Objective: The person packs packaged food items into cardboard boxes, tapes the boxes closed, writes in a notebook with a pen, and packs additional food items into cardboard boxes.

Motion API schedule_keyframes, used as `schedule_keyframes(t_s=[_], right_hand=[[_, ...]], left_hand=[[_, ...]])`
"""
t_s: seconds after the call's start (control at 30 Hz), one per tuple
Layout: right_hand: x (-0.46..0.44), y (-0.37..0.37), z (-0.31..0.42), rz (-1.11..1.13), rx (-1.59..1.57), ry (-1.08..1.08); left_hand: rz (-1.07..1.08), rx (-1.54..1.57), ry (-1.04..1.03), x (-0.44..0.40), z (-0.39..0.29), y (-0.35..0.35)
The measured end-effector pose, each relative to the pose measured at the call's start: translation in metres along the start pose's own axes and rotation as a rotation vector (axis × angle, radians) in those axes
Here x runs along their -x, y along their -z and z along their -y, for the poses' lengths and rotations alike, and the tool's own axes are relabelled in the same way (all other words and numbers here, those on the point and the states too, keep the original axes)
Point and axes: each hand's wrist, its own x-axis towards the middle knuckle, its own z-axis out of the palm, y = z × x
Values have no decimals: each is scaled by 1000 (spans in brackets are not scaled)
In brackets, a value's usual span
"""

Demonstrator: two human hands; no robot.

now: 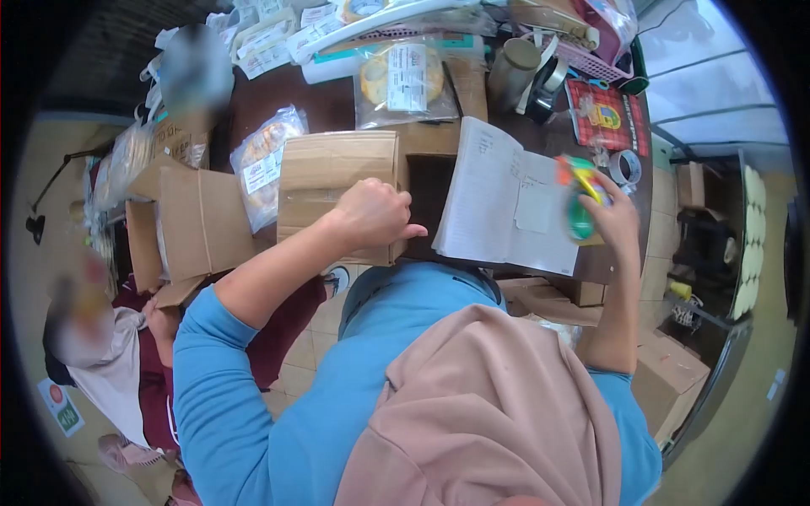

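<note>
My left hand (378, 218) is curled into a fist with the thumb stuck out to the right, just over the closed cardboard box (337, 160); nothing shows in it. Whether it touches the box I cannot tell. In my right hand (616, 218) is a small red, yellow and green item (580, 202), round and green at its lower end; motion blurs it and its kind is unclear. It hangs above the right edge of an open notebook (485, 207). Handwriting covers part of the notebook's pages, and a small paper slip (533, 209) lies on it.
Bagged round food packs (405, 80) with labels lie behind the box. A tape roll (624, 167), a metal canister (515, 72) and a pink basket (591, 61) stand at the back right. An open carton (202, 215) and a seated person (126, 363) are at left.
</note>
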Motion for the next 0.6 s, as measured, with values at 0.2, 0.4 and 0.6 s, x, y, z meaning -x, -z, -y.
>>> schedule_keyframes(t_s=[0.2,0.4,0.6], right_hand=[[-21,-77,-185,-322,575,-55],[-75,-95,-16,-300,185,400],[-151,-195,144,60,419,484]], left_hand=[[-696,164,150,28,8,0],[-511,605,1247,111,50,-46],[-467,1443,861,116,77,-118]])
